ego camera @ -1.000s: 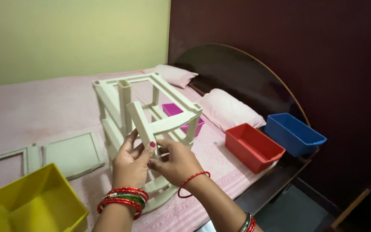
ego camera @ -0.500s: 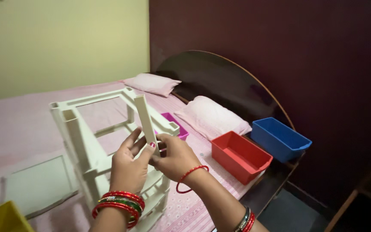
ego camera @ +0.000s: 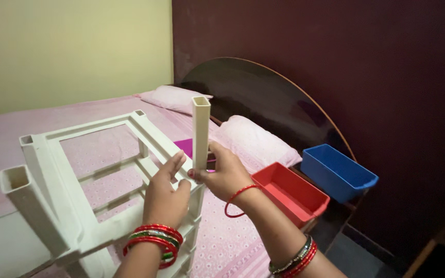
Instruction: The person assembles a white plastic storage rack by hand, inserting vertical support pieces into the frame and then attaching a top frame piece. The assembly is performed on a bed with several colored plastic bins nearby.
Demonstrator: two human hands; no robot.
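Note:
A cream plastic rack frame [ego camera: 104,170] with several tiers stands on the pink bed in front of me. My right hand [ego camera: 227,172] grips a cream square hollow post [ego camera: 201,131], held upright at the frame's near right corner. My left hand [ego camera: 165,193] rests against that corner of the frame just below the post, fingers partly spread, thumb near the post's base. Another cream post [ego camera: 32,206] sticks up at the frame's left corner. Both wrists wear red and green bangles.
A red bin [ego camera: 292,193] and a blue bin [ego camera: 338,172] sit at the bed's right edge by the dark curved headboard [ego camera: 263,98]. Two pink pillows [ego camera: 253,141] lie behind the frame. A purple bin [ego camera: 186,146] shows partly behind the post. A flat cream panel [ego camera: 6,247] lies at the lower left.
The view has swung right, so the yellow bin has left the picture. The post has gone from tilted to upright at the frame's corner, still in my right hand.

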